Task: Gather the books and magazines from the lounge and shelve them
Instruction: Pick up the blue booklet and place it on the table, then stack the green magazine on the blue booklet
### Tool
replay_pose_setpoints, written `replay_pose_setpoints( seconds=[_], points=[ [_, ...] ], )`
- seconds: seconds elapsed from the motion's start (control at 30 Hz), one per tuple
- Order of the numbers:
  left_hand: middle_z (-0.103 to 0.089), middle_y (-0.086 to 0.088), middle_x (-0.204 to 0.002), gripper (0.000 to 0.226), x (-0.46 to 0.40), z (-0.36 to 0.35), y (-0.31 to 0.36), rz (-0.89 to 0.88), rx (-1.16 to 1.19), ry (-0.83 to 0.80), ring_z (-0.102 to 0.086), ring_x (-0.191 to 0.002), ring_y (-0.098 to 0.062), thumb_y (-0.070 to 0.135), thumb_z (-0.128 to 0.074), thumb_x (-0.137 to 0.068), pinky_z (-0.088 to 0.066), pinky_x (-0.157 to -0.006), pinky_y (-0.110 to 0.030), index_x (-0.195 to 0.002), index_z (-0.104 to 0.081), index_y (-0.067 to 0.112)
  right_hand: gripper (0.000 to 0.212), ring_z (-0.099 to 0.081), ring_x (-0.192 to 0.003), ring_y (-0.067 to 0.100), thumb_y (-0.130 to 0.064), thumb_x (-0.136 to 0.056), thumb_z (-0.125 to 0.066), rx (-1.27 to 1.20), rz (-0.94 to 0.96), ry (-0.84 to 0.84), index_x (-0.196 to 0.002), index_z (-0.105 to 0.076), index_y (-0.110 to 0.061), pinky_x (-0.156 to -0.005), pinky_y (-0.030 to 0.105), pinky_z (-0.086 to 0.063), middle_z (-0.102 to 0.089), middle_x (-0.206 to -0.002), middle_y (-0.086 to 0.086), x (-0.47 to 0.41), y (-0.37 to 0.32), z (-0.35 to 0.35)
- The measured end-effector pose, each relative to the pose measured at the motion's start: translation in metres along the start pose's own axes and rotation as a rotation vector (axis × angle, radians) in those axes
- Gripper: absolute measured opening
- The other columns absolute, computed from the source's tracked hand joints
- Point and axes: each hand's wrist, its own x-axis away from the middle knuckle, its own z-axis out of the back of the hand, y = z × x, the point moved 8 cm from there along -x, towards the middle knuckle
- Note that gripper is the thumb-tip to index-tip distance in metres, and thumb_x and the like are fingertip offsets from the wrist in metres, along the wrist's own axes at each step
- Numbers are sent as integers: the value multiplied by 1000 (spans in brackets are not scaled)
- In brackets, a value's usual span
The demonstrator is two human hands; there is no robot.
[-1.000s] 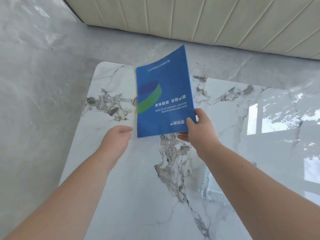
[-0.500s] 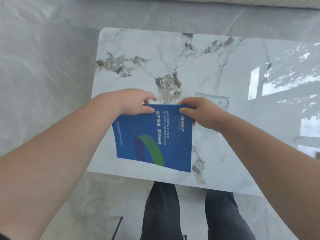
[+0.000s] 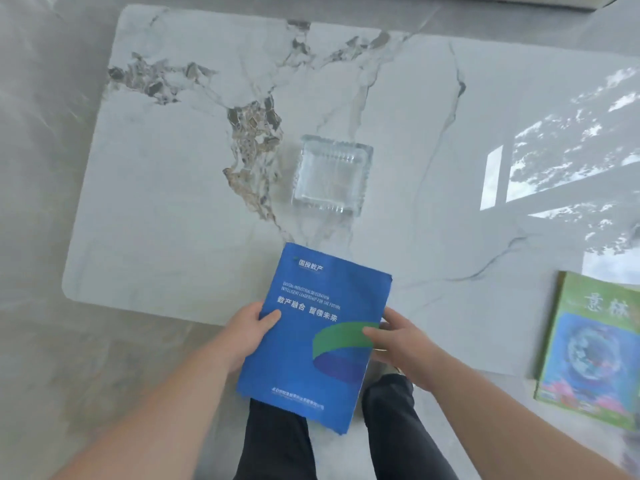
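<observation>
A blue booklet (image 3: 311, 337) with white lettering and a green-and-purple swirl is held flat, cover up, over the near edge of the marble table (image 3: 194, 209) and my legs. My left hand (image 3: 247, 332) grips its left edge, thumb on the cover. My right hand (image 3: 394, 341) holds its right edge, thumb on the green swirl. A green magazine (image 3: 595, 351) with a blue globe picture lies on the table's near right edge, partly overhanging it.
A square clear glass ashtray (image 3: 330, 176) stands on the table just beyond the booklet. The grey marble floor (image 3: 45, 341) surrounds the table on the left and near side. A pale sofa edge (image 3: 519, 0) runs along the top. My dark trousers (image 3: 277, 441) show below.
The booklet has been turned around so its title reads upright and drawn toward my body. Both hands have shifted from its far edge to its sides. The view dropped, revealing the ashtray and green magazine.
</observation>
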Motion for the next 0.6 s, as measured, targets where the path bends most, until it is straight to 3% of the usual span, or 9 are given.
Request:
replay_pose_setpoints(
  seconds=[0.07, 0.13, 0.2, 0.23, 0.3, 0.4, 0.47, 0.53, 0.6],
  points=[
    [-71, -16, -108, 18, -12, -12, -12, -18, -8, 138, -70, -95, -33, 21, -59, -93, -57, -82, -48, -103, -59, 5, 30, -70, -90, 24, -7, -91, -54, 286, 51, 277, -114, -61, -24, -85, 43, -59, -69, -108, 16, -8, 7, 16],
    [-69, -10, -96, 11, -19, -17, -1, -82, -78, 269, -68, -89, -33, 14, -58, -90, -55, -73, -38, -97, -57, 6, 20, -65, -80, 28, -10, -91, -50, 427, 102, 439, -107, -58, -19, -77, 44, -58, -64, -96, 14, -21, -2, 28],
    [-62, 0, -85, 8, -22, -18, 20, -179, -239, 402, -60, -79, -26, 6, -52, -91, -41, -57, -25, -94, -55, 13, 11, -58, -79, 26, -14, -94, -51, 499, 140, 532, -103, -55, -16, -66, 34, -47, -60, -90, 4, -32, -15, 37],
    [-60, 0, -84, 11, -24, -19, 30, -222, -307, 454, -56, -76, -24, 5, -51, -92, -35, -54, -26, -94, -54, 15, 9, -56, -80, 24, -15, -95, -51, 511, 161, 569, -103, -55, -14, -62, 32, -41, -58, -88, 0, -36, -21, 42],
    [-60, -5, -86, 7, -28, -18, 43, -258, -425, 528, -52, -73, -25, 6, -49, -93, -30, -54, -30, -93, -54, 12, 8, -55, -82, 23, -17, -96, -52, 516, 186, 597, -102, -54, -14, -61, 31, -38, -58, -89, -2, -44, -27, 50],
    [-61, -15, -97, 7, -34, -25, 49, -184, -611, 580, -55, -82, -33, 10, -50, -93, -36, -61, -33, -98, -48, 7, 18, -53, -85, 21, -21, -96, -51, 621, 241, 605, -112, -55, -13, -70, 29, -37, -60, -100, 2, -42, -35, 58],
    [-59, -18, -109, 23, -27, -34, 57, -60, -798, 604, -56, -101, -37, 16, -54, -92, -39, -67, -38, -109, -44, 5, 27, -54, -88, 17, -24, -97, -49, 553, 265, 640, -122, -54, -16, -71, 27, -38, -60, -104, -1, -25, -34, 77],
    [-54, -17, -118, 34, -12, -45, 72, 17, -960, 647, -51, -111, -36, 16, -55, -87, -41, -72, -40, -117, -43, 5, 23, -59, -89, 16, -25, -97, -47, 387, 261, 711, -118, -57, -20, -69, 27, -41, -63, -102, -5, 2, -28, 109],
    [-53, -17, -119, 36, 2, -77, 98, -117, -990, 676, -50, -111, -35, 12, -54, -85, -44, -75, -41, -119, -46, 5, 16, -64, -93, 19, -24, -95, -47, 247, 259, 800, -104, -59, -24, -73, 31, -47, -68, -99, -5, 33, -18, 156]
  ],
)
